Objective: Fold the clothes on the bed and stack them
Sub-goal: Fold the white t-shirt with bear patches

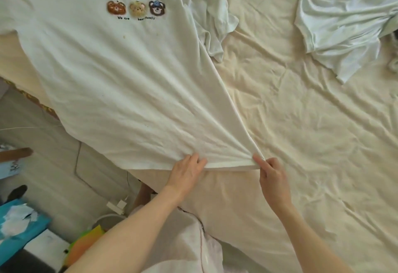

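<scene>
A white T-shirt (112,74) with three bear faces on its chest lies spread face-up across the left part of the bed, its right sleeve crumpled. My left hand (186,172) pinches the shirt's bottom hem, and the cloth bunches into wrinkles there. My right hand (272,174) pinches the hem's right corner, with the shirt's side edge pulled taut up from it. A second pale garment (340,23) lies crumpled at the far right of the bed.
The cream bed sheet (301,122) is wrinkled and bare between the two garments. The bed's edge runs diagonally at the left; beyond it are grey floor, a cable with a charger (117,205), a blue box (19,223) and a bin.
</scene>
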Action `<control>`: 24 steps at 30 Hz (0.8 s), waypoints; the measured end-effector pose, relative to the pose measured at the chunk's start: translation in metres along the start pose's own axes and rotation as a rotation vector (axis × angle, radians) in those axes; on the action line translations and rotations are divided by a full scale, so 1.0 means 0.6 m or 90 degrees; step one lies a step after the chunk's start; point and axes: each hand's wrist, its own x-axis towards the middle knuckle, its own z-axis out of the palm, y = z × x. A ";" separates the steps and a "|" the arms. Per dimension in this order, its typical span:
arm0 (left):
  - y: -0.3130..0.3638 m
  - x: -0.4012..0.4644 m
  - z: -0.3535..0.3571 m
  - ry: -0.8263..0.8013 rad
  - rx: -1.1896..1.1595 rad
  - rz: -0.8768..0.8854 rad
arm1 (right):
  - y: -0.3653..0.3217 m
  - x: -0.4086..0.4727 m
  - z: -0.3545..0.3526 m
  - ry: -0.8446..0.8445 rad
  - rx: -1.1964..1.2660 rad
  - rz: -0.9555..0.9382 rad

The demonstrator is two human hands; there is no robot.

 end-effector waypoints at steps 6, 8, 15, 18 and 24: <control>-0.024 0.011 -0.016 -0.084 -0.081 0.057 | -0.008 0.005 0.020 -0.120 0.032 0.144; -0.038 0.019 -0.037 -0.006 -0.095 0.086 | -0.027 0.024 0.014 -0.067 0.021 0.163; -0.142 0.127 -0.152 0.084 -0.018 -0.132 | -0.194 0.275 -0.012 0.068 0.249 0.183; -0.182 0.172 -0.177 0.014 -0.029 -0.181 | -0.252 0.417 -0.032 0.043 0.333 0.145; -0.202 0.201 -0.158 -0.044 -0.019 -0.186 | -0.311 0.586 -0.050 -0.189 0.230 0.120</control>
